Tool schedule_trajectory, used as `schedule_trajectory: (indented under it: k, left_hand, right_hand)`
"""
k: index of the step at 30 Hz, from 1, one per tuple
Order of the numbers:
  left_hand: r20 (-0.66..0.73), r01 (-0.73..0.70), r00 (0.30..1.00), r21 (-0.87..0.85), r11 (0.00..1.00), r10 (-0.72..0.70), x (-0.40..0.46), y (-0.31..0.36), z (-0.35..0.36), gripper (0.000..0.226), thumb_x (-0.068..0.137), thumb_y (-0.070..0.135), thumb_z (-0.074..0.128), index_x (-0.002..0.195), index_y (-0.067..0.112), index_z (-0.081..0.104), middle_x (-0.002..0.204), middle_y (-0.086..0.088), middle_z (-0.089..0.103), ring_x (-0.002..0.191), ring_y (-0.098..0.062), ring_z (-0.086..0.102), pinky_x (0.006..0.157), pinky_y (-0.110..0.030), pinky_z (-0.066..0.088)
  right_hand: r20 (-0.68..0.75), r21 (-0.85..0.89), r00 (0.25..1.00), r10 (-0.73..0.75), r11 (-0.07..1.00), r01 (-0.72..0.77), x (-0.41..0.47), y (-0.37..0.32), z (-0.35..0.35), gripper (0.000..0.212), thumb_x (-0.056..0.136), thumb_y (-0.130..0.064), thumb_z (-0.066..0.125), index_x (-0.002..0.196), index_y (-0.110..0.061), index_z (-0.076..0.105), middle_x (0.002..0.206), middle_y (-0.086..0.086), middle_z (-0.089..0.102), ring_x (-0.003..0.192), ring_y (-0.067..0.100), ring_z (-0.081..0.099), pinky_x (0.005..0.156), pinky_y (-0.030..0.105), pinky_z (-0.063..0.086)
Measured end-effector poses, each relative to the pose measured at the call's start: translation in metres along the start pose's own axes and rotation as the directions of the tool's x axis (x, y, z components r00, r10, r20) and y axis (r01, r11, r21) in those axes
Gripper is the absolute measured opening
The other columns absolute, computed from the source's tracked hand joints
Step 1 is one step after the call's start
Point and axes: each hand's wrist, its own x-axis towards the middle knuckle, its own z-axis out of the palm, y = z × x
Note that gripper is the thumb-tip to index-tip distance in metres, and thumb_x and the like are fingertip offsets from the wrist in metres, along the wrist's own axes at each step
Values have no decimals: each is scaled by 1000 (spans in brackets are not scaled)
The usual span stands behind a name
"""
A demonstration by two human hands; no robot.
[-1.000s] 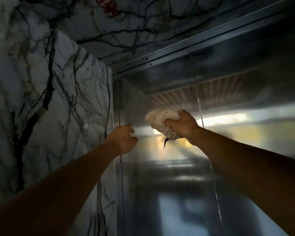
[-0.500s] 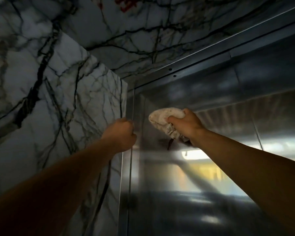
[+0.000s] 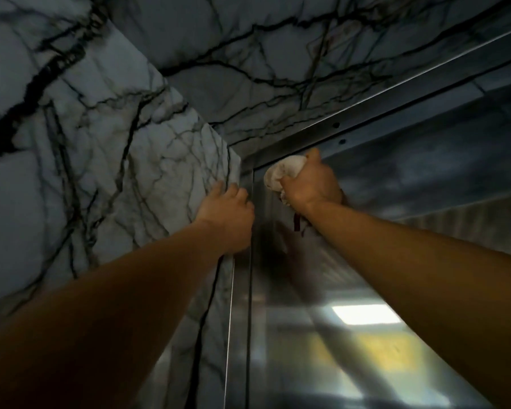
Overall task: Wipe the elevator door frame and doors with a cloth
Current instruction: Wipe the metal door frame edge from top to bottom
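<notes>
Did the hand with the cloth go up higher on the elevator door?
Yes. The right hand with the cloth has climbed the door toward its top left corner, now just under the top frame.

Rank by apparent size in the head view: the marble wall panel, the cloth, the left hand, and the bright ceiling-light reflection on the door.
1. marble wall panel, by far the largest
2. left hand
3. cloth and light reflection look about alike, so they are not ranked apart; the right hand hides part of the cloth.

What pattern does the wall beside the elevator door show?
White marble wall with dark branching veins, shown best in the head view.
</notes>
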Motion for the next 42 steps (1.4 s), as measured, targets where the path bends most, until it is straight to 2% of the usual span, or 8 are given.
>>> schedule_trajectory:
  k: [6, 10, 13, 19, 24, 28, 32, 42]
  left_hand:
    - [18, 80, 996, 160, 984, -83, 36, -3, 19, 63, 96, 38, 30, 150, 6, 25, 159, -21, 16, 147, -38, 11, 119, -56, 5]
    - [41, 97, 994, 158, 983, -105, 51, 1, 20, 57, 98, 38, 26, 146, 9, 37, 158, -21, 18, 146, -40, 9, 117, -59, 0]
    - [54, 107, 992, 111, 988, -113, 58, 2, 22, 51, 98, 38, 29, 139, 14, 48, 157, -18, 25, 146, -38, 12, 117, -59, 0]
    - [3, 92, 996, 140, 986, -93, 64, 1, 33, 55, 100, 35, 25, 148, 9, 34, 159, -21, 17, 148, -36, 11, 119, -56, -2]
    - [-26, 114, 993, 131, 985, -111, 63, 6, 36, 58, 101, 34, 19, 152, 5, 17, 160, -22, 11, 149, -35, 7, 120, -53, 0]
    - [-31, 113, 993, 159, 981, -110, 53, 12, 37, 58, 101, 33, 19, 150, 2, 21, 159, -26, 9, 148, -39, 6, 120, -54, 3]
    - [-46, 145, 989, 159, 976, -140, 41, 16, 38, 59, 100, 33, 21, 149, -1, 20, 159, -27, 9, 147, -41, 6, 119, -56, 5]
    - [-60, 127, 991, 65, 990, -123, -4, 30, 37, 58, 98, 26, 18, 148, -3, 22, 158, -28, 11, 148, -40, 6, 120, -52, 6]
  right_hand:
    - [-106, -158, 986, -130, 981, 112, 31, -16, 45, 56, 86, -35, 64, 130, -18, 35, 126, 14, 47, 107, 33, 55, 69, 35, 43]
    - [-187, -259, 958, -217, 952, 165, 56, -25, 75, 38, 93, -24, 56, 126, -17, 38, 125, 13, 45, 108, 32, 50, 68, 35, 40]
    - [-240, -271, 940, -241, 947, 174, 68, -28, 96, 34, 94, -22, 54, 124, -16, 40, 124, 12, 44, 109, 31, 48, 68, 34, 41]
    - [-283, -353, 889, -361, 901, 253, 74, -21, 115, 28, 93, -19, 50, 120, -14, 45, 124, 13, 43, 105, 29, 46, 71, 34, 48]
    - [-156, -359, 916, -370, 885, 296, 66, -25, 118, 23, 95, -20, 48, 115, -13, 56, 123, 13, 43, 107, 31, 44, 68, 35, 43]
    - [44, -315, 952, -304, 900, 302, 74, -29, 102, 31, 92, -32, 53, 117, -15, 58, 119, 15, 53, 103, 32, 56, 76, 38, 46]
    - [152, -230, 956, -250, 932, 280, 74, -30, 88, 35, 87, -36, 58, 110, -11, 61, 115, 16, 61, 103, 34, 59, 78, 36, 47]
    - [264, -158, 934, -242, 944, 289, 28, -19, 79, 32, 82, -28, 64, 110, -14, 60, 114, 12, 61, 100, 29, 59, 69, 32, 43]
